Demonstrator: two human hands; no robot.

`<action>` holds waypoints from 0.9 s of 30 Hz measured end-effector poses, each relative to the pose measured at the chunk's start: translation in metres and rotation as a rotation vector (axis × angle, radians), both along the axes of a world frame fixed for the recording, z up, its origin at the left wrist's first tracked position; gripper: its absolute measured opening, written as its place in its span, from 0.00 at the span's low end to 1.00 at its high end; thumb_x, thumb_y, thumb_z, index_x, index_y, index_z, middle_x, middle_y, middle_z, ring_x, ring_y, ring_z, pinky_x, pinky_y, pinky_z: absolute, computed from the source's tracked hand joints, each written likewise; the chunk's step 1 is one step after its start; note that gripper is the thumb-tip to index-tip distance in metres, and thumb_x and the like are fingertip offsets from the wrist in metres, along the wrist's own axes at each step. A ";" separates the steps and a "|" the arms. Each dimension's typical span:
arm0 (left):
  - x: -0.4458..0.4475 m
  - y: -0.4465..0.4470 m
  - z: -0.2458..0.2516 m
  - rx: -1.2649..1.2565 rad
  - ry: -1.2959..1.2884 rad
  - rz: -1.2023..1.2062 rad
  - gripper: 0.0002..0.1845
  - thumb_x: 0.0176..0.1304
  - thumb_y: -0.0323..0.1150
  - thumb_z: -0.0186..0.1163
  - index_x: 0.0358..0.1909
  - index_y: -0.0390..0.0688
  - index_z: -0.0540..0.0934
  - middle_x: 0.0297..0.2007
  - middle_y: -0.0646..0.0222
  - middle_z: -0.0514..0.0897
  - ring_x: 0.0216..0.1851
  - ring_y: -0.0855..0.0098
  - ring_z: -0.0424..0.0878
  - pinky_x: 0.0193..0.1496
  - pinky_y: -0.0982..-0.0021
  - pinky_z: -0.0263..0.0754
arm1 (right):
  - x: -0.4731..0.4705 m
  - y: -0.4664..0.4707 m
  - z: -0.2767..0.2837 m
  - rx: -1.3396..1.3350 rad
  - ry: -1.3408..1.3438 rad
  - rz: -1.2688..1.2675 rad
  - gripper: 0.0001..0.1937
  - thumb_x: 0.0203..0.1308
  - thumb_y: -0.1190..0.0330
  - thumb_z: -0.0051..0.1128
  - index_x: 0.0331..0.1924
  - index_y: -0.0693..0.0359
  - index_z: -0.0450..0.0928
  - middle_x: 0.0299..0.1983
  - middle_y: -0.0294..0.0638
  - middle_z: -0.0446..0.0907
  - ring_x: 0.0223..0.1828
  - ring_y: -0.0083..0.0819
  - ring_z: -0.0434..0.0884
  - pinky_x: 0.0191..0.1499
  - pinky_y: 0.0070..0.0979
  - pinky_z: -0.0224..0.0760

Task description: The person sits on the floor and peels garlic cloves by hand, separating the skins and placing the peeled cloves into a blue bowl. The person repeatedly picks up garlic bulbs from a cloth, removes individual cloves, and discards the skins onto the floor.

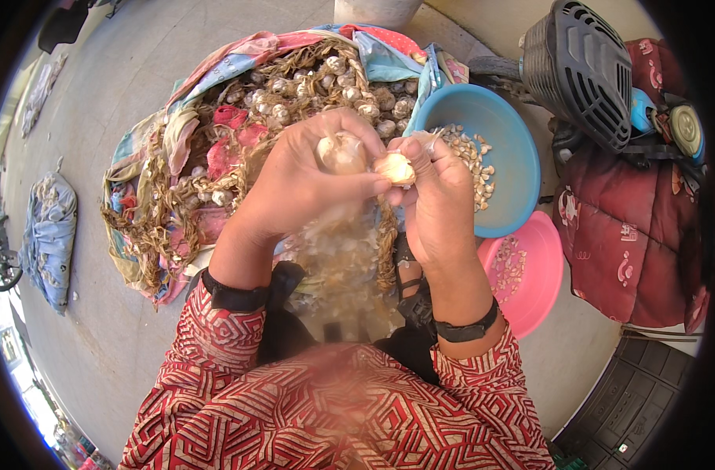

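My left hand (299, 182) is closed around a partly peeled garlic bulb (343, 154). Its thumb tip meets a pale cluster of garlic cloves (396, 169) that my right hand (442, 200) grips between thumb and fingers. A thin papery skin (426, 140) sticks out by the right fingers. Beyond my hands, braided garlic bulbs with dry stalks (275, 106) are heaped on a patchwork cloth (228, 59). Loose cloves (481, 170) lie in a blue plastic basin (519, 153), partly hidden by my right hand. Garlic skins (340, 264) are piled between my legs, blurred.
A pink plastic basin (545, 264) with small clove pieces (508, 264) stands below the blue one. At right is a two-wheeler with a black basket (580, 76) and a red quilted cover (622, 235). A stuffed blue sack (49, 235) rests on the floor at left.
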State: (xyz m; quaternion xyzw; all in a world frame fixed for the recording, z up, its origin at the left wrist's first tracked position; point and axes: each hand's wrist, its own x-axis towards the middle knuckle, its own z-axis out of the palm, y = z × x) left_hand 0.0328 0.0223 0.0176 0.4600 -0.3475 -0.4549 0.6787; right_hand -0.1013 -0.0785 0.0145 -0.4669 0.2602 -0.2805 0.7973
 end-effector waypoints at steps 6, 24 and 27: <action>-0.001 -0.003 -0.003 -0.029 -0.054 0.023 0.11 0.55 0.21 0.71 0.37 0.39 0.79 0.35 0.72 0.84 0.35 0.83 0.80 0.38 0.80 0.74 | -0.001 0.001 -0.001 0.061 -0.016 -0.034 0.11 0.71 0.65 0.55 0.42 0.67 0.76 0.34 0.41 0.82 0.28 0.21 0.76 0.30 0.17 0.70; -0.005 -0.004 -0.004 -0.011 0.307 0.004 0.13 0.56 0.21 0.69 0.41 0.42 0.77 0.36 0.69 0.85 0.32 0.81 0.82 0.34 0.79 0.76 | -0.001 0.008 0.004 0.145 -0.176 -0.121 0.10 0.71 0.67 0.55 0.47 0.65 0.75 0.37 0.37 0.77 0.30 0.22 0.73 0.34 0.20 0.71; -0.004 -0.004 -0.002 -0.009 0.312 0.022 0.13 0.57 0.20 0.68 0.41 0.42 0.77 0.36 0.68 0.85 0.32 0.80 0.82 0.34 0.78 0.77 | -0.004 0.008 0.009 -0.040 -0.132 -0.073 0.12 0.71 0.64 0.55 0.50 0.65 0.75 0.39 0.38 0.79 0.31 0.21 0.74 0.34 0.19 0.71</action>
